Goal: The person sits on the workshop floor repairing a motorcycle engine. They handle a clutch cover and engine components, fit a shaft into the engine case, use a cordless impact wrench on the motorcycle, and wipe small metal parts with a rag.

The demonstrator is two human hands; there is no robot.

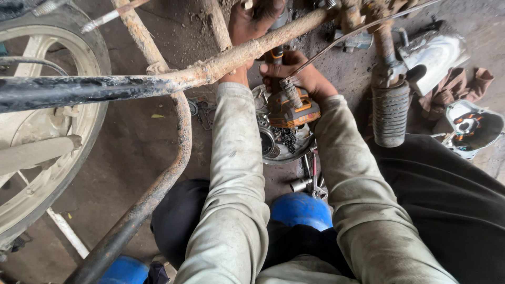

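Orange power tool (pixel 292 109), long axis pointing away from the person, lies over a metal tray (pixel 280 147) on the floor; right hand (pixel 301 73) wraps its handle, left hand (pixel 252 23) grips farther up, behind the rusty frame tube (pixel 210 66).

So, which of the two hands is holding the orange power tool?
The right hand grips the orange power tool; the left hand reaches higher, behind the rusty tube.

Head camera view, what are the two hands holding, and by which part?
The right hand grips an orange and black power tool by its handle. The left hand reaches behind the rusty frame tube; what it grips is hidden.
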